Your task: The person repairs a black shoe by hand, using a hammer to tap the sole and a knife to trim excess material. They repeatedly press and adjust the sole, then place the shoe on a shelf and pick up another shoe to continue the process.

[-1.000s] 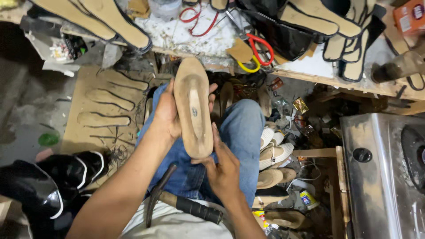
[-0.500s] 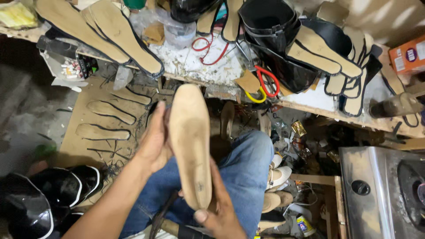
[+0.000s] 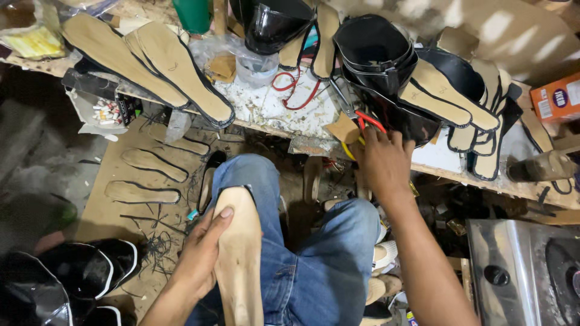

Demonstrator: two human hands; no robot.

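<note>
Cluttered cobbler's bench (image 3: pixel 266 111): my left hand (image 3: pixel 199 259) pins the tan shoe last (image 3: pixel 238 253) on my thigh for steadiness, right hand (image 3: pixel 383 163), fingers curled, on red-handled pliers (image 3: pixel 370 121) at 1 o'clock; can't tell if gripped.

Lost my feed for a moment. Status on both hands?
Left hand grips tan shoe sole on lap. Right hand at bench edge, on red-handled pliers. Nothing between them.

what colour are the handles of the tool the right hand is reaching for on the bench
Red, on the metal pliers-like tool at the right hand; the head view shows it.
</note>
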